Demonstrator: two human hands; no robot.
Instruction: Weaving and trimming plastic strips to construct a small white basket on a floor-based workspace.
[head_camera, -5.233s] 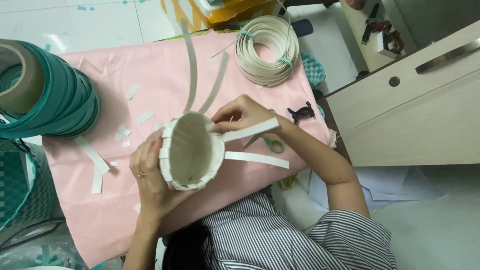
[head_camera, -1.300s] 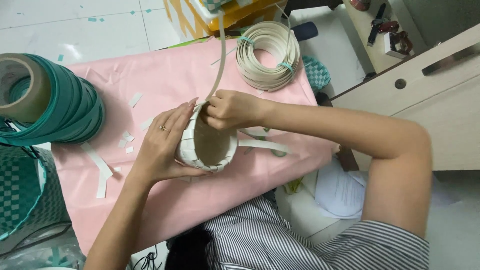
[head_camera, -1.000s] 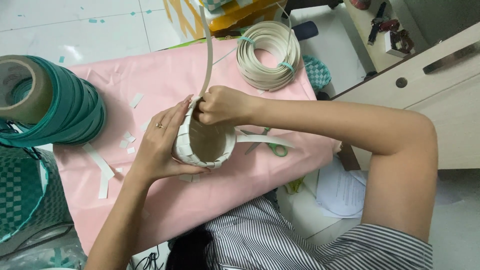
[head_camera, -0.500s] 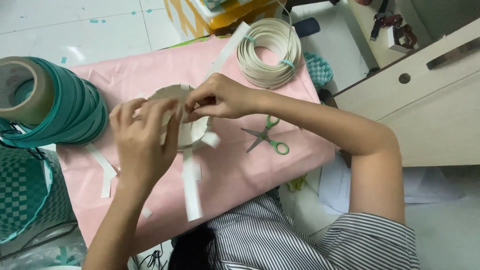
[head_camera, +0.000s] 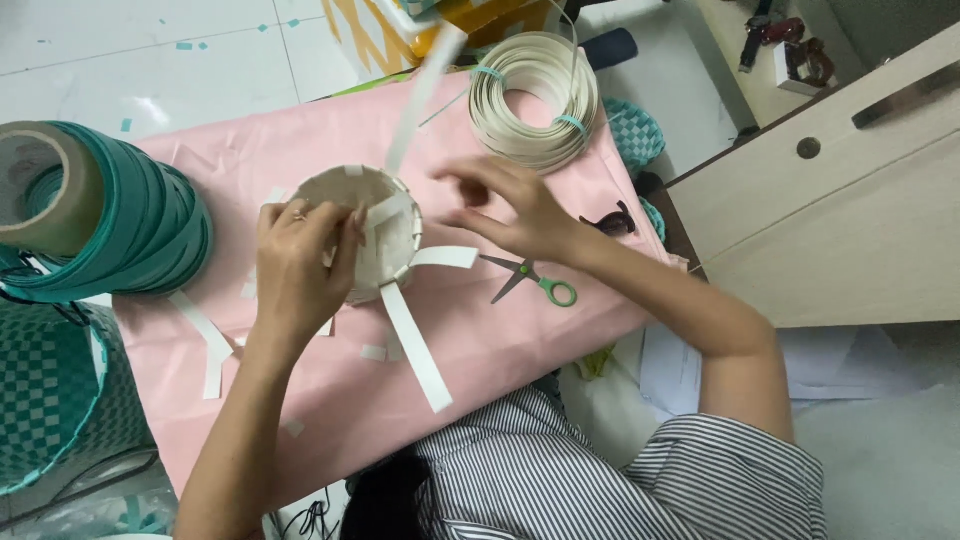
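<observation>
A small cream woven basket (head_camera: 372, 235), part-made from flat strips, sits near the middle of a pink table cover (head_camera: 480, 350), its open mouth turned up toward the camera. Loose strip ends radiate from it: one long strip (head_camera: 415, 345) runs from the near wall toward the person, a shorter strip (head_camera: 445, 257) points to the person's right, and a blurred upright strip (head_camera: 420, 95) rises from the far rim, its long axis leading away toward the coil.

The left hand (head_camera: 300, 265) lies directly on the basket, fingers curled over the near-left rim and pressed together against the wall, gripping it. The right hand (head_camera: 510, 205) is just beside the basket on its right, apart from it, fingers loosely spread and slightly curled around nothing visible; whether a fingertip touches the upright strip cannot be told through the blur. The basket thus lies to the left of the right hand, and the left hand is the nearer.

Green-handled scissors (head_camera: 530, 280) lie on the cover just below the right wrist. A coil of cream strip (head_camera: 535, 100) rests at the far edge of the cover, with a dark clip (head_camera: 612, 222) near the right edge. Short offcuts (head_camera: 205, 345) lie scattered to the left. A large roll of teal strip (head_camera: 110, 225) on a cardboard core stands at far left, above a teal-and-white checked woven basket (head_camera: 50, 390). A pale wooden cabinet (head_camera: 850, 220) stands at right.
</observation>
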